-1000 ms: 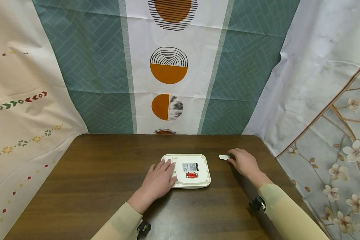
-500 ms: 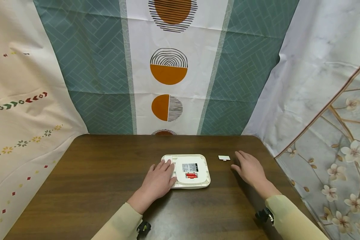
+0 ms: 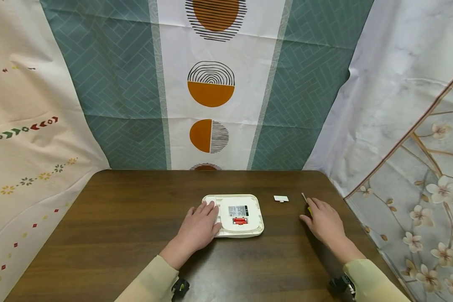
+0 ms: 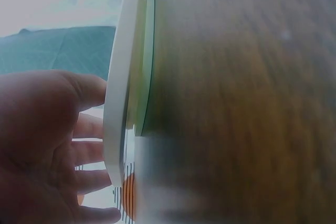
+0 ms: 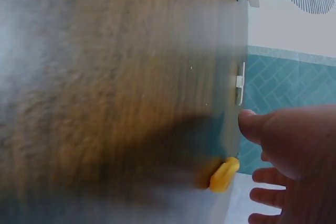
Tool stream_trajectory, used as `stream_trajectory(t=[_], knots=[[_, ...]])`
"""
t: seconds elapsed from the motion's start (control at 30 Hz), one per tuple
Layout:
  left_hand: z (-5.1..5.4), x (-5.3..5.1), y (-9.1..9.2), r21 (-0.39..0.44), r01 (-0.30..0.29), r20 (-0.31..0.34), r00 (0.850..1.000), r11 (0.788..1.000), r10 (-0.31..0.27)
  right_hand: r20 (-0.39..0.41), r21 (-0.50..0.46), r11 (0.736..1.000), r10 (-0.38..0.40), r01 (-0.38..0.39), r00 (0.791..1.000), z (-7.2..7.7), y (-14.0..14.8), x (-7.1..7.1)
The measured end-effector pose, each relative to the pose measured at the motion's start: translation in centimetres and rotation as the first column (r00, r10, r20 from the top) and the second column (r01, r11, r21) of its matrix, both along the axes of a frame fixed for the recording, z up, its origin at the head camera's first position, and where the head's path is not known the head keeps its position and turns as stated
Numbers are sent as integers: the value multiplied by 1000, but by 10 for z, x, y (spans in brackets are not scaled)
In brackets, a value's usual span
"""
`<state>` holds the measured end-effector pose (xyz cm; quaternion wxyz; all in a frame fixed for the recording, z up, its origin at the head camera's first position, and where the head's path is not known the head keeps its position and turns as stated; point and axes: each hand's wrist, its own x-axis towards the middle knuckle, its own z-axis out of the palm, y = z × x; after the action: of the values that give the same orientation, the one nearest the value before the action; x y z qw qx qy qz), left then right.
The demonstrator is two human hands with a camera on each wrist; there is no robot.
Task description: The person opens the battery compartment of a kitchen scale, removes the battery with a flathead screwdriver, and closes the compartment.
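A white, rounded, flat device, likely a kitchen scale, lies with its underside up. Two red batteries sit in its uncovered compartment, beside a printed label. My left hand rests on the device's left part with fingers extended; in the left wrist view its thumb and fingers meet the edge. The small white battery cover lies on the table to the right. Further right, my right hand hovers over a screwdriver. Its yellow handle lies on the table, apart from my spread fingers in the right wrist view.
The brown wooden table has its back edge against a patterned curtain. Light cloths hang at the left and right sides, and the floral cloth borders the table's right edge near my right arm.
My right hand has let go of the battery cover, leaving it on the table, and has moved right. The screwdriver now shows beside that hand. My left hand stays on the device.
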<state>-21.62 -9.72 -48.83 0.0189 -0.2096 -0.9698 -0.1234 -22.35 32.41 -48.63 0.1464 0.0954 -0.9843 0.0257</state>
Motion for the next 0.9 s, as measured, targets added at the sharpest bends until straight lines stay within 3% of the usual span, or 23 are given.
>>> stream_trajectory(t=[0.53,0.9], knots=[[2,0,-1,12,2,1,1000,1000,-2,-27,-24,998,-58,57,998,-5,14,9],[2,1,0,10,6,-2,1000,1000,-6,81,-44,992,-113,116,990,-6,20,4]])
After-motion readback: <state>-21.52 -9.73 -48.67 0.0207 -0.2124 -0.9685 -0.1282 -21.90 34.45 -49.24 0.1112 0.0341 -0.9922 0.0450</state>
